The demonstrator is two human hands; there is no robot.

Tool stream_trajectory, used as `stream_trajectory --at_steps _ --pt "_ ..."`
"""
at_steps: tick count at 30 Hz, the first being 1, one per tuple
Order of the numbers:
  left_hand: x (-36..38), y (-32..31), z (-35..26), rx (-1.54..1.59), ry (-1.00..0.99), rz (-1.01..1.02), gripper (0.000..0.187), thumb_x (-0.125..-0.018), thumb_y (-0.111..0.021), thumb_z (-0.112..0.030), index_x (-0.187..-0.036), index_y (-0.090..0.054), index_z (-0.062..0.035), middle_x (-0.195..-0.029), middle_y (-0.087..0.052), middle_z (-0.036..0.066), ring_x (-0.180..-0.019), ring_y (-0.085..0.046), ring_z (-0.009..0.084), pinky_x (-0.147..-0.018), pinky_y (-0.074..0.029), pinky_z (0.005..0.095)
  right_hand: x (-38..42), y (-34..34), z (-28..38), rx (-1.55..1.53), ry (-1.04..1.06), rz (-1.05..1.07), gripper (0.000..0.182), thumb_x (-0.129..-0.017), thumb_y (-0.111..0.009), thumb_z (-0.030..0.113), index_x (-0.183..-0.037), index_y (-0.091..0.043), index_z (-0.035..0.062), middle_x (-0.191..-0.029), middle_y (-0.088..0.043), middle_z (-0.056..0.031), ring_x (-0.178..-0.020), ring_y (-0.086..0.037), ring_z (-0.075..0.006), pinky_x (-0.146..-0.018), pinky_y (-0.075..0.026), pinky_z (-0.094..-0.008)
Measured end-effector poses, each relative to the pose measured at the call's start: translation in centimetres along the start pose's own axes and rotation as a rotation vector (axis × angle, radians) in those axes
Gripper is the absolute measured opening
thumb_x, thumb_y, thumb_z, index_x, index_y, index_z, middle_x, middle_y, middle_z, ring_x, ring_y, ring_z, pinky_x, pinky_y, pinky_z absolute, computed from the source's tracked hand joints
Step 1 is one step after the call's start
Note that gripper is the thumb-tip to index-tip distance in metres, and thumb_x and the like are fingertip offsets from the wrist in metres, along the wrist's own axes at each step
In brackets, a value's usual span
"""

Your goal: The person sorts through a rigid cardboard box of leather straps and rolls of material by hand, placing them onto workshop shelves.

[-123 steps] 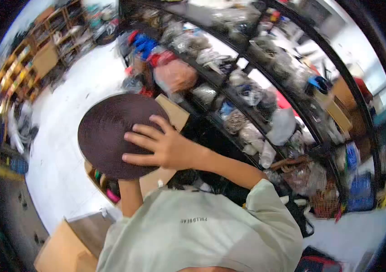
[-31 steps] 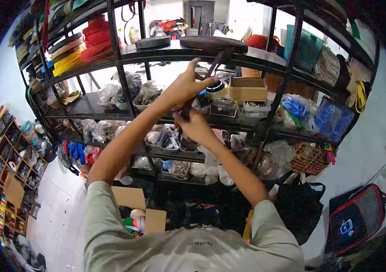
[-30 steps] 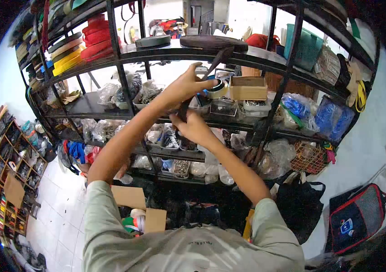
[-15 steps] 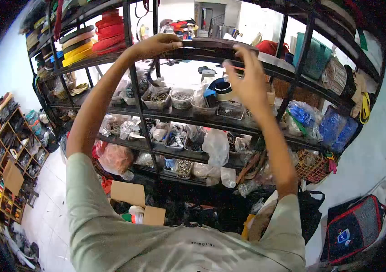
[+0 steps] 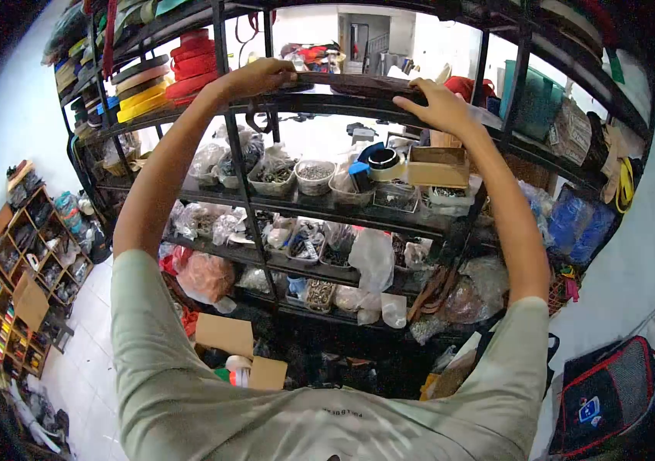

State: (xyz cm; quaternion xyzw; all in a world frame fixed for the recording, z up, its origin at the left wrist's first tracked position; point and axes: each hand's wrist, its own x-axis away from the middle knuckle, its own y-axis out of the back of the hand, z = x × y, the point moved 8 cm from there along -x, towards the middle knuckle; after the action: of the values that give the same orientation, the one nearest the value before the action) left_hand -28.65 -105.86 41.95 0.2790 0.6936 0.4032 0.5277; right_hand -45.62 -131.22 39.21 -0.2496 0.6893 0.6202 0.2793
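On a high shelf in front of me lies a flat dark roll (image 5: 358, 83), like wound strap. My left hand (image 5: 264, 77) is at its left end, fingers curled together over the edge. At the roll's right end is my right hand (image 5: 437, 105), thumb apart below and fingers over the end, closed around it. Both arms are raised. A dark loop of strap (image 5: 258, 119) hangs under the shelf near my left hand.
Red rolls (image 5: 191, 67) and yellow rolls (image 5: 145, 100) are stacked at the left. Lower shelves hold tubs of small parts (image 5: 315, 176), a cardboard box (image 5: 438, 167) and plastic bags (image 5: 372, 261). A black post (image 5: 237, 154) rises near my left arm.
My right hand has moved from in front of the shelf onto the roll's right end. My left hand stays at the left end, and the view has shifted slightly.
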Motion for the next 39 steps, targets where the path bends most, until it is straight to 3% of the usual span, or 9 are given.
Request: stream_trajectory --at_steps 4,7,11,14,18,22,25,36,39 --pt "-1.7 -0.1 1.0 -0.178 0.063 0.093 0.028 -0.098 -0.052 -0.026 -0.101 -0.065 -0.0014 -0.081 -0.067 0.012 -0.075 -0.062 0.0222 -0.071 -0.050 0.0374 0.3 -0.2 -0.8 0.029 -0.002 0.026 0.079 -0.084 -0.050 0.074 -0.127 -0.058 0.0077 -0.120 -0.064 -0.0186 -0.113 -0.061 -0.0334 -0.094 -0.049 -0.0494" --pt "-2.8 -0.3 0.5 -0.446 -0.076 0.165 0.025 -0.088 -0.055 -0.019 -0.102 -0.066 -0.0017 -0.089 -0.068 0.019 -0.084 -0.066 0.0338 -0.076 -0.050 0.0433 0.5 -0.2 -0.5 0.035 0.003 0.009 0.079 -0.084 -0.049 0.074 -0.127 -0.056 0.0087 -0.119 -0.064 -0.0180 -0.112 -0.061 -0.0334 -0.094 -0.049 -0.0498" --pt "-5.7 -1.2 2.0 -0.580 -0.075 0.194 0.025 -0.087 -0.055 -0.019 -0.101 -0.067 -0.0007 -0.091 -0.067 0.019 -0.087 -0.066 0.0356 -0.078 -0.051 0.0444 0.7 -0.1 -0.6 -0.010 -0.069 0.109 0.079 -0.086 -0.051 0.071 -0.133 -0.053 0.0076 -0.130 -0.058 -0.0176 -0.122 -0.055 -0.0316 -0.098 -0.041 -0.0574" --pt "-6.9 -2.2 0.8 -0.795 -0.208 0.254 0.020 -0.087 -0.057 -0.014 -0.100 -0.070 -0.0059 -0.086 -0.069 0.018 -0.080 -0.067 0.0356 -0.074 -0.052 0.0458 0.7 -0.2 -0.6 0.025 -0.084 0.108 0.078 -0.086 -0.050 0.071 -0.132 -0.053 0.0078 -0.131 -0.058 -0.0173 -0.123 -0.055 -0.0312 -0.099 -0.042 -0.0550" --pt "-10.1 -0.3 2.6 -0.825 -0.007 0.047 0.023 -0.083 -0.061 -0.009 -0.104 -0.071 -0.0113 -0.101 -0.071 0.012 -0.094 -0.068 0.0303 -0.079 -0.055 0.0438 0.6 -0.5 -0.9 0.022 -0.055 0.048 0.077 -0.086 -0.050 0.071 -0.131 -0.054 0.0083 -0.130 -0.059 -0.0162 -0.122 -0.055 -0.0307 -0.098 -0.044 -0.0509" --pt "-11.1 1.1 1.0 -0.765 0.011 -0.078 0.021 -0.087 -0.062 -0.022 -0.103 -0.069 -0.0112 -0.103 -0.064 0.012 -0.104 -0.062 0.0308 -0.086 -0.053 0.0441 0.7 -0.3 -0.7 0.052 -0.051 0.039 0.076 -0.086 -0.050 0.071 -0.130 -0.055 0.0090 -0.128 -0.060 -0.0150 -0.119 -0.057 -0.0303 -0.097 -0.046 -0.0478" --pt "-12.3 0.6 0.9 -0.850 -0.016 -0.063 0.027 -0.073 -0.069 -0.016 -0.100 -0.072 -0.0161 -0.099 -0.071 0.009 -0.096 -0.068 0.0299 -0.073 -0.056 0.0445 0.8 -0.2 -0.8 0.043 -0.035 -0.022 0.075 -0.085 -0.050 0.071 -0.126 -0.058 0.0088 -0.122 -0.062 -0.0163 -0.114 -0.060 -0.0314 -0.095 -0.048 -0.0482" --pt "-18.0 -2.7 1.8 -1.008 -0.109 -0.350 0.015 -0.085 -0.061 -0.030 -0.096 -0.067 -0.0207 -0.100 -0.066 0.001 -0.099 -0.066 0.0244 -0.076 -0.057 0.0442 0.5 -0.5 -1.3 0.000 0.002 -0.100 0.076 -0.083 -0.054 0.071 -0.121 -0.062 0.0061 -0.114 -0.066 -0.0170 -0.108 -0.063 -0.0333 -0.093 -0.049 -0.0456" --pt "-17.5 -4.9 2.7 -0.847 0.169 0.106 0.017 -0.085 -0.066 -0.024 -0.099 -0.074 -0.0194 -0.097 -0.073 0.007 -0.090 -0.070 0.0221 -0.076 -0.056 0.0407 0.5 -0.5 -1.3 -0.021 -0.006 -0.097 0.077 -0.083 -0.053 0.072 -0.122 -0.061 0.0062 -0.115 -0.065 -0.0178 -0.111 -0.062 -0.0332 -0.094 -0.049 -0.0449"
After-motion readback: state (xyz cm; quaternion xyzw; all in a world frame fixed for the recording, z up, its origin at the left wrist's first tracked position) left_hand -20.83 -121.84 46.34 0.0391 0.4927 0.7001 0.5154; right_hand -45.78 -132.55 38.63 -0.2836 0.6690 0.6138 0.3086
